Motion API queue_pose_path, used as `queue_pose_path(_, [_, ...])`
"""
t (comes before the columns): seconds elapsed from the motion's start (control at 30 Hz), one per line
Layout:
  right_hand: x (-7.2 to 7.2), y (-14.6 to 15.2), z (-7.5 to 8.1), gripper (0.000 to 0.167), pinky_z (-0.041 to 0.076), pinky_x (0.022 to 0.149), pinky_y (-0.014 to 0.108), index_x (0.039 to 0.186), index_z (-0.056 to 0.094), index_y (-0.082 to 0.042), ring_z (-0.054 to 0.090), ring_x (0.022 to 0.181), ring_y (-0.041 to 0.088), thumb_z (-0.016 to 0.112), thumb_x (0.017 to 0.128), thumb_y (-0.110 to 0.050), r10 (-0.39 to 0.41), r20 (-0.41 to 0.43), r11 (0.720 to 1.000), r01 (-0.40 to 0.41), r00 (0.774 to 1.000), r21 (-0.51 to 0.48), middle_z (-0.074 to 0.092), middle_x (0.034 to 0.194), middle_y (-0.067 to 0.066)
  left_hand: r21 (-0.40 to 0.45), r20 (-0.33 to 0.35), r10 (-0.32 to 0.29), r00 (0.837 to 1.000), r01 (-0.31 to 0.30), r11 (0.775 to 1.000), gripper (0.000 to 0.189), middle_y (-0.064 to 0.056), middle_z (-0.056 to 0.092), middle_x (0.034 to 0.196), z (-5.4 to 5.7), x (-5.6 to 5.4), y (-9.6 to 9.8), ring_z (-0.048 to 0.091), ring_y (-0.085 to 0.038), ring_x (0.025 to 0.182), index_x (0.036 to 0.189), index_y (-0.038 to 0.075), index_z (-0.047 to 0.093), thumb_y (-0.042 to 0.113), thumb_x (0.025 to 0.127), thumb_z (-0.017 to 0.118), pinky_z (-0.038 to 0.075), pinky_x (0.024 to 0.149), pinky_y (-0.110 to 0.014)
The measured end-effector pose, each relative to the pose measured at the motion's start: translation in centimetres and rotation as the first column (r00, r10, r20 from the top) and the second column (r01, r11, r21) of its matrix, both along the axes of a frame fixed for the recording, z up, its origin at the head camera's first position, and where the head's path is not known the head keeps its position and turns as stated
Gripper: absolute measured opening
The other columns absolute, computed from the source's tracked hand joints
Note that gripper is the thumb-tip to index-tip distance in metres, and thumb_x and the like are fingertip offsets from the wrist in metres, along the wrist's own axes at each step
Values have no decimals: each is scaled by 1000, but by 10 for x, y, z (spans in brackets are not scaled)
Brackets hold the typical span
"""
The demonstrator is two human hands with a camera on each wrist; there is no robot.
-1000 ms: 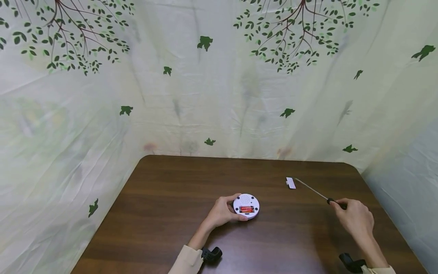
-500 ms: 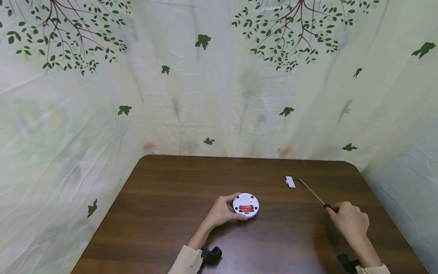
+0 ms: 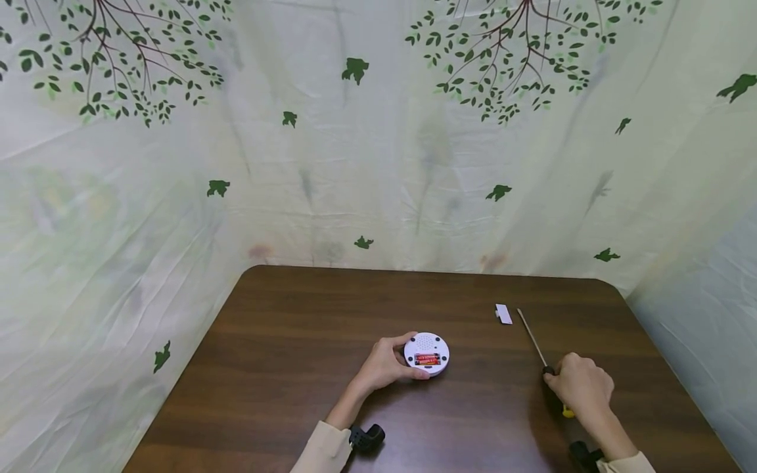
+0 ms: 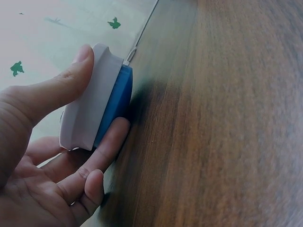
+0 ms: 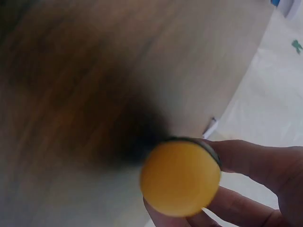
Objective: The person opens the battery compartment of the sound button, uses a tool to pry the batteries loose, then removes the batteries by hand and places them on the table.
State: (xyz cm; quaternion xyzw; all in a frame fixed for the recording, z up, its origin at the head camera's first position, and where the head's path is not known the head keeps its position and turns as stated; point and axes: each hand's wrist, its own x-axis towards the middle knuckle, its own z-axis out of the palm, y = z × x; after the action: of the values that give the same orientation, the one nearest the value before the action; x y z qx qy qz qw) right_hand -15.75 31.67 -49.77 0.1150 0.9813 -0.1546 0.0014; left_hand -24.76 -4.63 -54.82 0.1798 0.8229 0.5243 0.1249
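Note:
My left hand [image 3: 384, 364] grips a round white device [image 3: 427, 353] by its side. A red battery [image 3: 428, 359] shows in the compartment on its upward face. In the left wrist view the device stands edge-on, white on one side and blue [image 4: 115, 106] on the other, close over the table. My right hand [image 3: 582, 387] holds a screwdriver [image 3: 534, 338] by its black handle; the thin metal shaft points away toward the back. Its yellow handle end [image 5: 180, 178] fills the middle of the right wrist view. Near the screwdriver's tip lies a small white battery cover [image 3: 503, 314].
Everything is on or over a brown wooden table [image 3: 331, 315] with rounded back corners. A pale curtain [image 3: 378, 164] printed with leaves and branches hangs behind and on both sides. Each wrist wears a black camera mount [image 3: 367, 438].
My right hand has moved left and toward me, and the screwdriver has swung so its shaft points more directly away. The left hand and the device have stayed in place.

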Motion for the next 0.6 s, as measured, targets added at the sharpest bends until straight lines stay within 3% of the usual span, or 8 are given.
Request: queue_pose_path(0.6, [-1, -4, 1, 53, 34, 47, 33, 53, 42, -17, 50, 50, 21, 79, 89, -30, -5, 99, 1000, 4, 995, 5, 40, 51, -4, 6, 0, 1, 1000, -1, 1000, 87, -3, 73, 94, 3, 2, 0, 63, -9, 67, 146, 6, 58, 23, 71, 97, 51, 60, -21])
